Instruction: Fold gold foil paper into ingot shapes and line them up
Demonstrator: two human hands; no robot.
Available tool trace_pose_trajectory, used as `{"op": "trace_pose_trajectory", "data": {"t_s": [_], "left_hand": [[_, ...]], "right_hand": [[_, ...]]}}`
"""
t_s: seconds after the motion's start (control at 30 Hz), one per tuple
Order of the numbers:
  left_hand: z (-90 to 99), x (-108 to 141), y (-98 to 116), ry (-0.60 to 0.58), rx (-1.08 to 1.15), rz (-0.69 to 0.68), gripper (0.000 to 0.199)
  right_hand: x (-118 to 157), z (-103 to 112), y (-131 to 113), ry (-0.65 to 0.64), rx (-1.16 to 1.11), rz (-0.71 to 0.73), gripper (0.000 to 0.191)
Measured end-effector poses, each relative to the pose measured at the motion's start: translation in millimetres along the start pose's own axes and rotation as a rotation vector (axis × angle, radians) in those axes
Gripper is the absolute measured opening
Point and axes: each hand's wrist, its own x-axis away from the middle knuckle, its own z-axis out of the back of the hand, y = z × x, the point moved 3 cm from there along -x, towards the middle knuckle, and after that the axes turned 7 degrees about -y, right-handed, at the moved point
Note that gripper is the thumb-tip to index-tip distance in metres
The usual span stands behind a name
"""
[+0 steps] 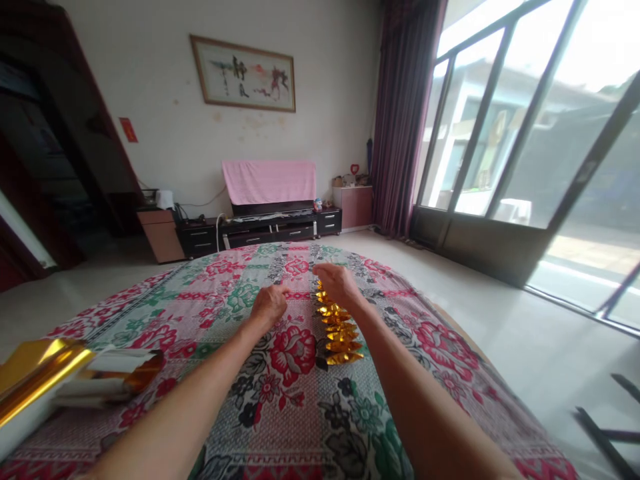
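Note:
A row of folded gold foil pieces (pixel 343 337), pointed at the ends like little boats, runs away from me along the middle of the table. Over the far end of this row, my right hand (pixel 340 285) is closed with its fingers curled inward; whatever it may hold is hidden. To the left of the row, my left hand (pixel 270 305) is also closed, thumb side toward the right hand. I cannot make out anything between its fingers. The two hands are apart, both low over the flowered tablecloth (pixel 293 357).
Gold foil sheets (pixel 47 373) and pale rolled paper (pixel 93 390) lie at the table's left edge. Beyond the table are a low black cabinet (pixel 273 233) and a pink cloth (pixel 270 181). Dark-framed glass doors (pixel 500 133) stand at right, with dark furniture legs (pixel 607 433) below.

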Motion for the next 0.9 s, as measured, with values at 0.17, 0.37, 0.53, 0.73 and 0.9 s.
{"op": "trace_pose_trajectory", "data": {"t_s": [0.17, 0.37, 0.53, 0.73, 0.9], "left_hand": [[19.4, 40, -14, -0.063, 0.019, 0.100, 0.035], [56.5, 91, -35, -0.014, 0.025, 0.183, 0.032], [96.3, 120, -58, 0.167, 0.044, 0.219, 0.031], [129.7, 140, -109, 0.347, 0.022, 0.357, 0.030], [130.2, 148, -144, 0.344, 0.050, 0.398, 0.030]], "right_hand": [[16, -41, -49, -0.203, 0.134, 0.172, 0.027], [56, -103, -84, -0.353, 0.153, 0.168, 0.026], [80, -151, -109, -0.334, 0.017, 0.072, 0.025], [84, -194, -136, -0.266, 0.010, -0.017, 0.024], [78, -216, -152, -0.285, 0.146, -0.028, 0.034]]}}
